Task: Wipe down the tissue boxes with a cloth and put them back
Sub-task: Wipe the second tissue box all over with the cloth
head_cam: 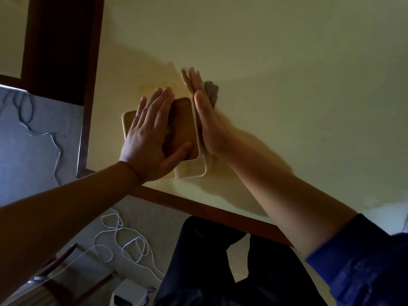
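Observation:
A tissue box with a brown wooden lid and cream sides stands on the pale yellow table near its front left corner. My left hand lies flat on the lid, fingers straight, thumb spread along the near edge. My right hand is blurred and presses flat against the box's right side, fingers straight and pointing away from me. A tan cloth shows at its fingertips, between the hand and the box. A dark bunched bit sits just right of the hand; what it is cannot be told.
The table's dark wooden edge runs diagonally in front of me. White cables lie looped on the grey floor below, with a chair at the lower left. My dark trouser legs are under the table edge.

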`<state>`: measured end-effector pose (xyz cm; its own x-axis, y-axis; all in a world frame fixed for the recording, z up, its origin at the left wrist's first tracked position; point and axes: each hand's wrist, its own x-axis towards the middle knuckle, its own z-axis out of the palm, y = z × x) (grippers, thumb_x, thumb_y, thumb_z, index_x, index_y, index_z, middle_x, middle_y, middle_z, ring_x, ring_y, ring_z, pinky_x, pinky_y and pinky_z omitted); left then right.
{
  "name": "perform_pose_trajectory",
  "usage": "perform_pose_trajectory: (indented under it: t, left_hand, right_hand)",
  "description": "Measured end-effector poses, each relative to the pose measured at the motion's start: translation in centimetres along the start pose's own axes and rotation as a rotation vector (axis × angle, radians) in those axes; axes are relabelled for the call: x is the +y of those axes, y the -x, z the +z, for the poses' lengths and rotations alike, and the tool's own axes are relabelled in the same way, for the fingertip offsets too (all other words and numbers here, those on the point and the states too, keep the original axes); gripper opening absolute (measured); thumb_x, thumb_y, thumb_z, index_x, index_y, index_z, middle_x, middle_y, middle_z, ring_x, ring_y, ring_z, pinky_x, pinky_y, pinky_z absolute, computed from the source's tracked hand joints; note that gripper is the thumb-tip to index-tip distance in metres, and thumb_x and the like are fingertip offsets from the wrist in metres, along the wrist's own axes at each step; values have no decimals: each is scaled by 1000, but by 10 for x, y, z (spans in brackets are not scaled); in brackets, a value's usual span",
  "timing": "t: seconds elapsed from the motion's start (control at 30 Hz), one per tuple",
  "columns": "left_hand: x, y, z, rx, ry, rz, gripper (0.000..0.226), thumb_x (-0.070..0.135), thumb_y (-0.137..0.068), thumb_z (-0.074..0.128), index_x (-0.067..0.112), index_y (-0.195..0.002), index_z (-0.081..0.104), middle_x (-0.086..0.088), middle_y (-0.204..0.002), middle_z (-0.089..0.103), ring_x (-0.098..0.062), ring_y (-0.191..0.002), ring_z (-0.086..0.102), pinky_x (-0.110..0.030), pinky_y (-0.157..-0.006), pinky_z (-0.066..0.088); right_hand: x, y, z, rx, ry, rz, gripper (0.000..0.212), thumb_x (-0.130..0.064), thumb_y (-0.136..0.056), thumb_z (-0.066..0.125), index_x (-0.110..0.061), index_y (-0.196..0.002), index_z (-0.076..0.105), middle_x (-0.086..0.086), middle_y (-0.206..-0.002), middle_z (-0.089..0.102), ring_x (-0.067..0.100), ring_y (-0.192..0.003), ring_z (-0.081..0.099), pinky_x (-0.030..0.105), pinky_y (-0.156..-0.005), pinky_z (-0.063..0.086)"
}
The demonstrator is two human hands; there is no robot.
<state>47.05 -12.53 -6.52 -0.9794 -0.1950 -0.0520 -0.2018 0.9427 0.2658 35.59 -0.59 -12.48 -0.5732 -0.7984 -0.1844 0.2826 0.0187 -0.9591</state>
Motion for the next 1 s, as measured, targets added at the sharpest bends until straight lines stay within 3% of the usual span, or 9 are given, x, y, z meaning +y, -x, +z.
perform_pose_trajectory:
  t: [0.1,0.23,0.4,0.57,0.73,0.87,1.0]
  left_hand:
    - [1,1,0,1,-2,2,97,64,-95,51,-4,-159,26,-18,-167,28,-31,-159,18,-56,-128,14]
    - [2,1,0,-1,-4,-7,97,64,-94,52,-3,-160,25,-17,-168,27,-31,-159,18,-55,-128,16]
    - [2,0,-1,-12,-9,-17,99,65,-93,52,-2,-160,25,-17,-168,27,-31,-159,18,-55,-128,17]
    - [1,0,-1,-5,-13,-25,99,65,-92,54,-2,-160,26,-16,-168,28,-31,-158,19,-56,-127,19]
    - [1,-1,0,6,-17,-22,99,66,-93,53,-3,-159,27,-17,-167,28,-32,-158,21,-57,-126,20]
    - [2,1,1,-5,-43,-27,99,68,-94,51,-3,-159,26,-18,-167,28,-32,-158,21,-57,-126,20]
    - [8,1,-5,-31,-106,-68,96,72,-94,47,5,-161,29,-11,-169,27,-30,-160,14,-60,-127,13]
  right_hand:
    - [10,12,1,-6,-14,-8,64,-58,-107,22,-34,-165,10,-1,-177,3,12,-163,-3,54,-133,6]
    - [28,60,9,-33,-75,-5,72,-74,-103,28,-46,-166,4,-8,-177,3,24,-164,10,67,-125,22]
    - [32,125,24,-20,-39,30,86,-80,-99,24,-37,-168,-2,-10,-177,-5,22,-164,2,66,-127,17]
    - [36,138,29,-20,-94,48,73,-74,-103,23,-46,-166,-1,-11,-177,-3,24,-164,2,68,-126,18]
    - [27,77,17,-8,-64,-9,51,-55,-112,20,-58,-160,3,-12,-177,-2,19,-164,2,65,-128,15]
    - [17,9,4,-12,12,-97,51,-24,-116,20,-24,-165,7,8,-177,7,20,-164,0,57,-132,5]
    - [13,-23,-5,-76,58,-64,57,-30,-114,18,-13,-168,10,9,-177,7,19,-164,0,51,-133,1]
